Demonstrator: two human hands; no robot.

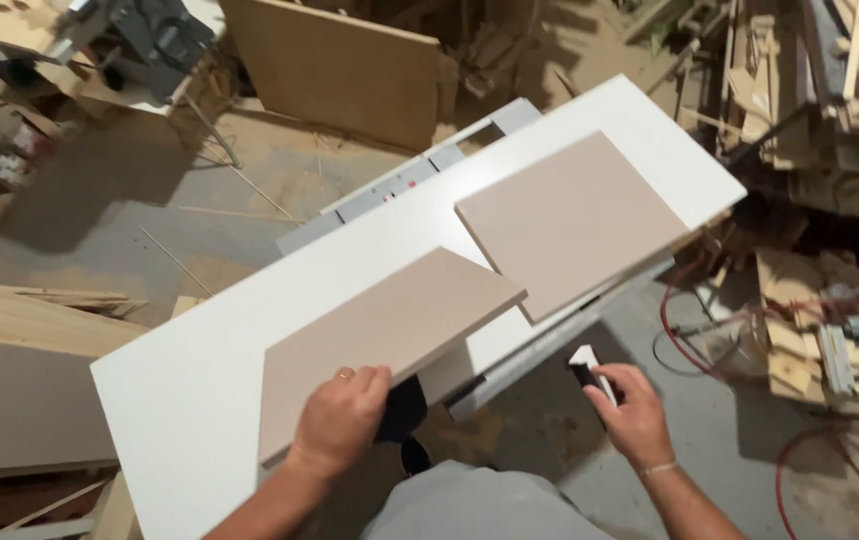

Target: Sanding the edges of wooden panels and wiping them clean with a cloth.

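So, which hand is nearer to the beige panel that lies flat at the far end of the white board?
Right. The right hand is below the far beige panel, off the white board's edge, holding a small white block. The left hand rests farther away on the near beige panel.

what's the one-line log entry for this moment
left hand: on beige rectangular board | right hand: holds small black-white block | under: long white panel
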